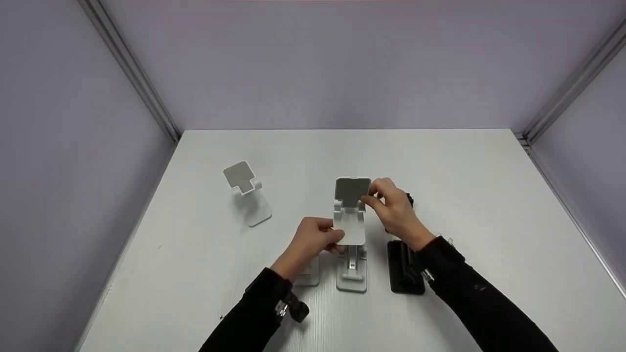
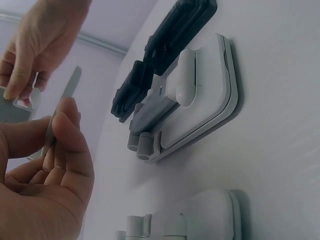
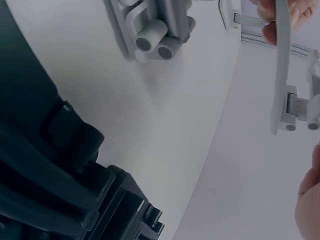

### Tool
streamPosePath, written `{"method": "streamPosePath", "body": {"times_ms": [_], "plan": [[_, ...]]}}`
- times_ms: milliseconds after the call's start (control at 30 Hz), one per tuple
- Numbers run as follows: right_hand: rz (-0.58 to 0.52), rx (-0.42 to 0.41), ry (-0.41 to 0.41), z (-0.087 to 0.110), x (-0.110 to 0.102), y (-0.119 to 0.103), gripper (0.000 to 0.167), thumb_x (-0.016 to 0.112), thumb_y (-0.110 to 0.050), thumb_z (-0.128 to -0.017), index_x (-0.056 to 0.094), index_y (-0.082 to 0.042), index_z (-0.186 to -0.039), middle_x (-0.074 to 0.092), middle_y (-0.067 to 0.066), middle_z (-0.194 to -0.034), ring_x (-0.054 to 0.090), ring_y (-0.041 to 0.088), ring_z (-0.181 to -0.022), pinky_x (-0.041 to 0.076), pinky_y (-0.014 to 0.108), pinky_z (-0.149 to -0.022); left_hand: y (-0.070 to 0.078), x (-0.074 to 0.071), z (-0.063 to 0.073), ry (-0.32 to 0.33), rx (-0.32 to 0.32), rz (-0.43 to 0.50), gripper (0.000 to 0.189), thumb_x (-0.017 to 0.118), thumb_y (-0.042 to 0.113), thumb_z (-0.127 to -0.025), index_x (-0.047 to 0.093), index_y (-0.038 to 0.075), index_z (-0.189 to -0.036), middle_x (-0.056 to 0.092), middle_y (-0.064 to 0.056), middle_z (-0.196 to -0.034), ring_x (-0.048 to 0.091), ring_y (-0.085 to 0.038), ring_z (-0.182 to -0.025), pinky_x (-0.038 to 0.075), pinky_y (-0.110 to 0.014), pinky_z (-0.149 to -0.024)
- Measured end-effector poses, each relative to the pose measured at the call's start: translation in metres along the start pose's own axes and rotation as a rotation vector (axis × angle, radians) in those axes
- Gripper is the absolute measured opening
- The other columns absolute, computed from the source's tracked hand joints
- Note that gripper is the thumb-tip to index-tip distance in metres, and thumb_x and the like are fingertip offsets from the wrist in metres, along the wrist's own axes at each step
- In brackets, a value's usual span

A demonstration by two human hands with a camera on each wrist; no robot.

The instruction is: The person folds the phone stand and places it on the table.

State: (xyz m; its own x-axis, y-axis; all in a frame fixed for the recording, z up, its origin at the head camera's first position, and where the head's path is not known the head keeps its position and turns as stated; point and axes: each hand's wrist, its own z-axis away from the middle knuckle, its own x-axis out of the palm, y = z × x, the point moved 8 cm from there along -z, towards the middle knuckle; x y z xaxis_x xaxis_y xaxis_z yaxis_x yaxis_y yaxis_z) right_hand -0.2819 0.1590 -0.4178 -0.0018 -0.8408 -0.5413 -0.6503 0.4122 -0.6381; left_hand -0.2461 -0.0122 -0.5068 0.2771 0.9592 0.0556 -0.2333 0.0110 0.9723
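A white phone stand with a grey pad [image 1: 352,188] is held above the table between both hands. My left hand [image 1: 313,237] pinches the stand's white plate [image 1: 351,230], thumb on the near face. At the stand's upper right, my right hand [image 1: 393,210] pinches the edge of the grey-padded part between thumb and fingers. In the right wrist view the held plate [image 3: 281,60] shows edge-on, with a hinge [image 3: 295,110] beside it. Below, a second white stand [image 1: 352,281] lies on the table, its arm [image 2: 155,115] low over its base.
Another white stand [image 1: 308,278] lies partly hidden under my left wrist. A black stand [image 1: 406,269] lies beneath my right forearm. Farther left, a white stand [image 1: 239,176] stands with its grey pad raised. Walls [image 1: 318,63] bound the white table [image 1: 464,161] at the back and sides.
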Motion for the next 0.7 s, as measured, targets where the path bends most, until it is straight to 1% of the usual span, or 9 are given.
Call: {"method": "streamPosePath", "body": {"times_ms": [133, 300, 500, 600, 700], "plan": [[0.031, -0.094, 0.041, -0.0010, -0.0019, -0.0032, 0.020, 0.073, -0.002, -0.092, 0.055, -0.008, -0.087, 0.055, 0.005, -0.087, 0.050, 0.021, -0.085, 0.043, 0.031, -0.072, -0.0001, 0.0024, 0.0005, -0.005, -0.001, 0.000, 0.028, 0.069, 0.006, -0.093, 0.070, -0.009, -0.118, 0.074, -0.014, -0.085, 0.070, -0.015, -0.063, 0.061, -0.025, -0.060], [0.053, -0.163, 0.080, -0.0016, -0.0044, -0.0060, 0.021, 0.075, 0.002, -0.088, 0.056, -0.006, -0.086, 0.059, 0.008, -0.089, 0.053, 0.024, -0.090, 0.044, 0.031, -0.073, 0.0001, 0.0053, 0.0008, -0.010, 0.001, 0.012, 0.029, 0.069, 0.005, -0.092, 0.069, -0.010, -0.117, 0.074, -0.014, -0.085, 0.070, -0.015, -0.062, 0.063, -0.029, -0.062], [0.091, -0.203, 0.109, -0.0003, -0.0057, -0.0080, 0.018, 0.075, 0.002, -0.087, 0.058, -0.006, -0.088, 0.061, 0.006, -0.093, 0.055, 0.024, -0.097, 0.045, 0.031, -0.078, -0.0001, 0.0068, 0.0021, -0.008, -0.004, 0.012, 0.027, 0.070, 0.006, -0.092, 0.071, -0.008, -0.115, 0.074, -0.012, -0.083, 0.070, -0.015, -0.062, 0.063, -0.028, -0.062], [0.096, -0.216, 0.109, -0.0003, -0.0054, -0.0086, 0.017, 0.074, 0.003, -0.088, 0.059, -0.005, -0.091, 0.060, 0.007, -0.091, 0.054, 0.024, -0.094, 0.044, 0.031, -0.077, -0.0009, 0.0073, 0.0025, -0.009, -0.007, 0.026, 0.028, 0.071, 0.007, -0.092, 0.070, -0.008, -0.115, 0.074, -0.013, -0.083, 0.070, -0.014, -0.063, 0.062, -0.028, -0.062], [0.109, -0.202, 0.094, -0.0017, -0.0041, -0.0095, 0.017, 0.073, 0.003, -0.090, 0.058, -0.005, -0.093, 0.058, 0.007, -0.089, 0.052, 0.024, -0.090, 0.041, 0.032, -0.074, -0.0008, 0.0071, 0.0032, -0.009, -0.009, 0.061, 0.029, 0.071, 0.008, -0.093, 0.069, -0.009, -0.117, 0.074, -0.014, -0.086, 0.070, -0.015, -0.064, 0.063, -0.028, -0.064]]}}
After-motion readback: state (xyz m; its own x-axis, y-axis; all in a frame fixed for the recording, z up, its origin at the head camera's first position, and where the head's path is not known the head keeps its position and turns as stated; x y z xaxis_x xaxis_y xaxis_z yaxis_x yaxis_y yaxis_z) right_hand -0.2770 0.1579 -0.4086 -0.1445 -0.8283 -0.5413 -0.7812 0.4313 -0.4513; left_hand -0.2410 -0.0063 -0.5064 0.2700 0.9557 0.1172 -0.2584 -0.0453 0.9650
